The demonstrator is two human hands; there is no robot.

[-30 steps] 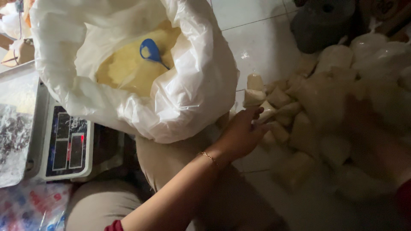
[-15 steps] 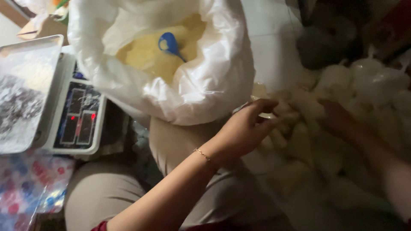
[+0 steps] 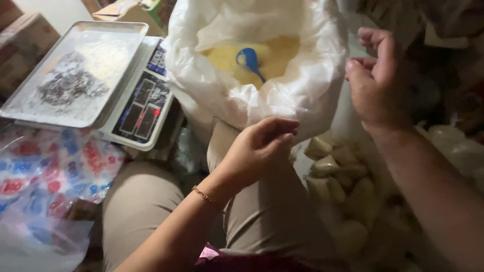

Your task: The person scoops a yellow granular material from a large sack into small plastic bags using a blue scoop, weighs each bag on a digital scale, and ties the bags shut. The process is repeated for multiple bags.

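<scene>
Left hand (image 3: 257, 151) is seen low centre, over the lap, fingers curled loosely inward with thumb and fingertips nearly meeting – whether anything is pinched between them cannot be told. A thin gold bracelet (image 3: 202, 194) is worn at that wrist.

Right hand (image 3: 375, 80) is raised at upper right, just beside the outer wall of the white plastic sack (image 3: 302, 100); fingers half-curled, palm turned toward the sack, nothing visibly gripped.

The sack is stood open at top centre, rim rolled down, filled with yellow powder (image 3: 275, 58). A blue scoop (image 3: 250, 60) is lying in the powder, handle pointed toward the near rim – untouched by either hand.

Small filled clear bags (image 3: 333, 168), pale yellowish, are piled on the floor at lower right, between the two forearms and below the sack. The nearest ones are just beside the left hand, not touched.

To the left of the sack a digital scale (image 3: 143, 103) is placed, display lit, with a metal tray (image 3: 30, 108) on its platform. White and dark residue is spread over the tray. Printed plastic wrappers (image 3: 45, 166), red and blue, are lying at lower left, near the knee
</scene>
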